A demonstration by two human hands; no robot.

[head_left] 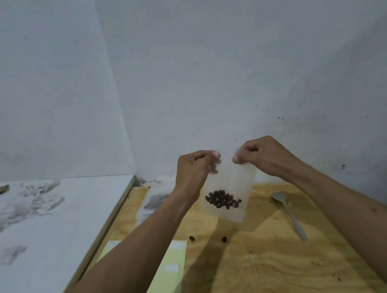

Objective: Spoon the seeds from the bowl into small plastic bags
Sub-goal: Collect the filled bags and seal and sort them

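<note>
Above plywood (265, 272), translucent bag (229, 185) (dark seeds (222, 199))

Dim, flat, bluish light; you get no glare anywhere. Soft shadows of your forearms fall on the plywood table (265, 272) toward you, so the light sits ahead and above. Wide-angle bend: the wall corner (116, 95) leans and edges stretch. Slight softness overall; the plastic bag (232, 185) reads hazy.
</note>
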